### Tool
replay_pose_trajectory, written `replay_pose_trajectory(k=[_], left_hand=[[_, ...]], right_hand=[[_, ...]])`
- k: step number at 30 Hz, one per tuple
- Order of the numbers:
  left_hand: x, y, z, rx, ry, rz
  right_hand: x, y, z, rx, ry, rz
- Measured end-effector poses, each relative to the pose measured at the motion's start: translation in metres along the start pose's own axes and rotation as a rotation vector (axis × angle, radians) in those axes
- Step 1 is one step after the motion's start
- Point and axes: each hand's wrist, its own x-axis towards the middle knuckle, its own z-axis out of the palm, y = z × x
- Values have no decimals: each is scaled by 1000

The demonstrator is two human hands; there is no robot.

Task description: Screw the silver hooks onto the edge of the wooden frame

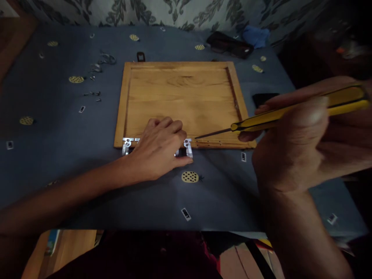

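A wooden panel (180, 97) with a raised frame lies flat on a blue cloth. My left hand (159, 149) rests on a metal bracket (187, 147) at the panel's near edge, fingers curled and pressing it down; the bracket's ends stick out on both sides of the hand. My right hand (302, 139) is closed round a yellow-handled screwdriver (279, 116), held close to the camera. Its thin metal tip (200, 136) points left and hovers just above the panel's near edge, right of the bracket.
The blue cloth (58, 155) has pineapple prints. Small screws and metal parts (97, 69) lie scattered at the far left. A dark case (229, 44) and a blue rag (255, 35) sit at the far right, a black object (263, 99) right of the panel.
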Motion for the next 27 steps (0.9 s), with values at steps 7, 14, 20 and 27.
replay_pose_trajectory(k=[7, 14, 20, 27], left_hand=[[-1, -1, 0, 3, 6, 2], [0, 0, 0, 1, 20, 5], [0, -1, 0, 6, 23, 14], [-1, -1, 0, -4, 21, 13]], right_hand=[[2, 4, 6, -111, -90, -153], [0, 2, 5, -104, -152, -133], [-2, -2, 8, -110, -146, -42], [-1, -2, 5, -146, -196, -50]])
